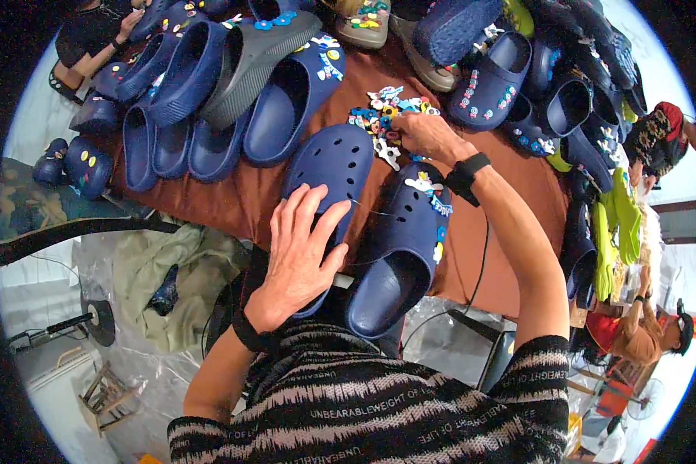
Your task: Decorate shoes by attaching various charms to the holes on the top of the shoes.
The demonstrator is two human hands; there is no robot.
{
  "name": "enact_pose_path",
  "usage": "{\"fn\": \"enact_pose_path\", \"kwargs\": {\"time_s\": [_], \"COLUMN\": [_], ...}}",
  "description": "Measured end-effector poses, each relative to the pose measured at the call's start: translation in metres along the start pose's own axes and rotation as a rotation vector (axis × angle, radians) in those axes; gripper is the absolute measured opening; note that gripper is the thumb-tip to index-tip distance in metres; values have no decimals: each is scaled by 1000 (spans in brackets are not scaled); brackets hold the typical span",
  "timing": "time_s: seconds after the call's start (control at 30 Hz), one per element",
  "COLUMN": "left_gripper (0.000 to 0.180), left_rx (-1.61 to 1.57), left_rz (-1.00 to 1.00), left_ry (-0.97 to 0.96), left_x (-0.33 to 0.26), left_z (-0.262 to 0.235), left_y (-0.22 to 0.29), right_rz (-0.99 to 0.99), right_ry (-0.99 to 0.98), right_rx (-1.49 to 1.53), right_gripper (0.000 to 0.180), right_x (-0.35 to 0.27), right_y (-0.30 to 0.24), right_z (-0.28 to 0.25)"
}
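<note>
Plain navy clog (332, 158) at the near edge of a brown-covered table (510, 232), directly beneath the left hand (295, 243), whose fingers spread over it. Right hand (433, 138): fingers curled at loose charms (385, 116), grip indiscernible. Decorated clog (400, 220) just to the right.

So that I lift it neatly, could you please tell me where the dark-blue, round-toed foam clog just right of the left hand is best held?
Probably pinch the heel rim of the dark-blue foam clog, from the person's side: the opening faces up that way, leaving the rim exposed, while small, colourful, figure-shaped charms sit on its toe and right flank.
</note>
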State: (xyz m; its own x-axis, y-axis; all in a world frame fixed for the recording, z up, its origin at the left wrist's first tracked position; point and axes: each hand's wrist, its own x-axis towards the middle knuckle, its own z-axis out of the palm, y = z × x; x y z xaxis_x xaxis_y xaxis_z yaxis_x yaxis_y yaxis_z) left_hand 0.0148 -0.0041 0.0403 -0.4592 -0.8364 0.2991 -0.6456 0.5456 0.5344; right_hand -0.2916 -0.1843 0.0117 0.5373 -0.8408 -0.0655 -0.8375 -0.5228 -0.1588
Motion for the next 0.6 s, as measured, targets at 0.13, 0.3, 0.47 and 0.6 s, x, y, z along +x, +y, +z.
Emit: {"fn": "enact_pose_path", "kwargs": {"time_s": [0.13, 0.3, 0.47, 0.6], "left_gripper": [64, 66, 67, 67], "left_rx": [5, 9, 16, 15], "left_rz": [-4, 0, 5, 4], "left_ry": [-1, -2, -10, -1], "left_x": [-1, -1, 0, -1], "left_z": [0, -1, 0, 0], "left_y": [-1, -1, 0, -2], "right_rz": [34, 20, 114, 180], "right_ry": [-52, -66, -8, -15], "right_rx": [0, -28, 49, 189], "right_gripper": [26, 28, 28, 24], "right_x": [2, 4, 11, 11], "right_y": [-19, -21, -7, -10], "right_z": [-15, -14, 3, -4]}}
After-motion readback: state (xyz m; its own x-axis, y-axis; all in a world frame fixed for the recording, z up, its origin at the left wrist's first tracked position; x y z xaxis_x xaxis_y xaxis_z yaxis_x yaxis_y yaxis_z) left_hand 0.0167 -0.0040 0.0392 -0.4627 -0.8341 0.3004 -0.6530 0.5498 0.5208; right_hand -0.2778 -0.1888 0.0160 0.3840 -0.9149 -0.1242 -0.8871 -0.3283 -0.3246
